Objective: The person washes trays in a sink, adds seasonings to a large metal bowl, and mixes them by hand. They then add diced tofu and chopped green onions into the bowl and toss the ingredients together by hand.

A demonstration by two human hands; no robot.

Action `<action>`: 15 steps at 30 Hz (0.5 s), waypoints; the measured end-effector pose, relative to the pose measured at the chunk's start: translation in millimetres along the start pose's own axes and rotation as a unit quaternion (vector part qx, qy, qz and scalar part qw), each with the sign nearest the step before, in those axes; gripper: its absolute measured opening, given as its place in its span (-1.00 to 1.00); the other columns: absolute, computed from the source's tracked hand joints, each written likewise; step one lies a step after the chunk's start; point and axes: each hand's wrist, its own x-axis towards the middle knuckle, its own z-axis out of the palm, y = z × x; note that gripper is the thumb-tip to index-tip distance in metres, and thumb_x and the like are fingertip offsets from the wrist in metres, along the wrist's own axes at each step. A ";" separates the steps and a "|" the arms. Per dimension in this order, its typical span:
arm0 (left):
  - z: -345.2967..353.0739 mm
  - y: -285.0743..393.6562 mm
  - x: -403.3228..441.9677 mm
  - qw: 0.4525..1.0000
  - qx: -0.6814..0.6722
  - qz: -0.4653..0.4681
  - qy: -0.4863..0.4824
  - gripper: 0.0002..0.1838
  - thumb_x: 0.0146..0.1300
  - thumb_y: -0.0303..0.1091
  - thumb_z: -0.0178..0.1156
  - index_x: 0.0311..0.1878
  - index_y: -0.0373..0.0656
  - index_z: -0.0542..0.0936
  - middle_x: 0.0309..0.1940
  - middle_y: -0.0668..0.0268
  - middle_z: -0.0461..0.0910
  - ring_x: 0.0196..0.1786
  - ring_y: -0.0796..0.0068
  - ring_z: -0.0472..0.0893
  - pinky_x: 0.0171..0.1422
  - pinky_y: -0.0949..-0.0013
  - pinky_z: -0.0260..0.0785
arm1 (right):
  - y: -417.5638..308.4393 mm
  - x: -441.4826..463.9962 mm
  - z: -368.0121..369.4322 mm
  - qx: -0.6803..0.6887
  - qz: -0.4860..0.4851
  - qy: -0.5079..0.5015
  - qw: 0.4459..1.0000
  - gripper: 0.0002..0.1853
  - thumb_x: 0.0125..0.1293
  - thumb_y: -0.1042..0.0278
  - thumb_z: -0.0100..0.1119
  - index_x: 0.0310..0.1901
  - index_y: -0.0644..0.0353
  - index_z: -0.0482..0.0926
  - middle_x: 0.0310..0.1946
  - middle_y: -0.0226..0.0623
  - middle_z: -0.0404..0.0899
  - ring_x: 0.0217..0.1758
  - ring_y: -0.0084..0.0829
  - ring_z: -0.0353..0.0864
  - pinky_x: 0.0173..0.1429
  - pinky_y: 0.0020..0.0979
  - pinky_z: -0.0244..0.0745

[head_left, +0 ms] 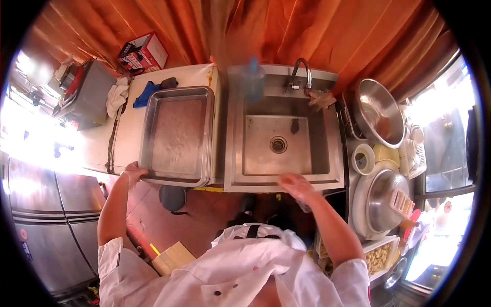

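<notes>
My left hand (134, 173), in a clear glove, is closed on the near left corner of a large rectangular metal tray (178, 134), which lies on the white counter left of the sink. Over the sink's front edge is my right hand (297, 188), also gloved and smeared by motion; its fingers are unclear and nothing can be made out in it. The steel sink (335, 176) shows a round drain (278, 145) and a dark scrap (294, 126) on its floor.
A curved faucet (302, 71) and a crumpled clear glove (321, 99) are behind the sink. A blue bottle (253, 82) stands at its back left. Blue cloth (146, 94) lies behind the tray. Right are a large metal bowl (378, 112), a domed lid (383, 199) and a food-filled tray (378, 258).
</notes>
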 end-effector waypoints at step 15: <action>-1.2 -11.8 -58.2 0.942 -0.335 0.015 0.015 -0.89 -0.04 -0.45 0.25 -0.51 -0.15 0.48 -0.46 0.39 0.45 -0.29 0.48 0.45 -0.11 0.36 0.31 | -149.1 96.1 128.7 0.406 0.059 -0.173 0.895 -0.59 0.40 0.11 0.17 0.14 0.20 0.61 -0.07 -0.29 0.68 -0.09 -0.48 0.62 0.02 -0.42 0.54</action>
